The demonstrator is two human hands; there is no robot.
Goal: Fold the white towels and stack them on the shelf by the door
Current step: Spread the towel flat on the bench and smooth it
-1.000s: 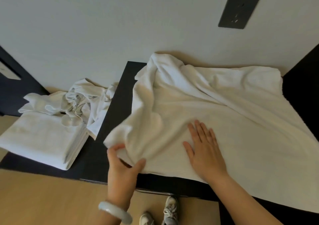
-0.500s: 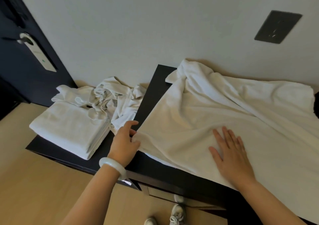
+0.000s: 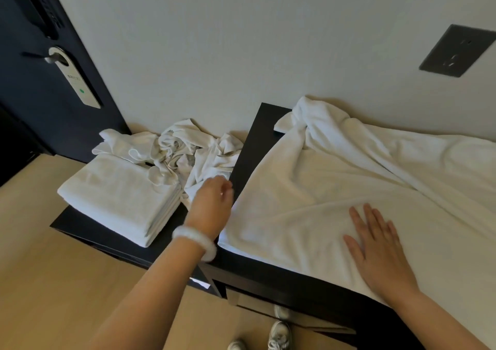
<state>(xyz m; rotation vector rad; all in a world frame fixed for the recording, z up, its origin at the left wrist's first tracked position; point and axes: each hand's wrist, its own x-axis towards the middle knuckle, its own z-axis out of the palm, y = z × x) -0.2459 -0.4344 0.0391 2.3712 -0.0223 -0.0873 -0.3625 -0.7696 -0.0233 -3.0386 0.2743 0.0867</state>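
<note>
Nearest us, our right hand (image 3: pixel 375 245) lies flat, fingers spread, pressing the large white towel (image 3: pixel 349 194) near the front edge of the dark surface (image 3: pixel 257 274); it pins but grips nothing. Our left hand (image 3: pixel 213 202), a pale bracelet (image 3: pixel 194 239) on its wrist, hovers loosely curled and blurred at the towel's left edge, holding nothing that we can make out. The towel's long axis runs left to right, bunched at the far left corner by the wall. Further left, on the lower shelf (image 3: pixel 88 231) beside the door (image 3: pixel 40 76), sit a folded stack (image 3: pixel 118 196) and, behind it, crumpled towels (image 3: pixel 182 151), which our left hand is nearer.
</note>
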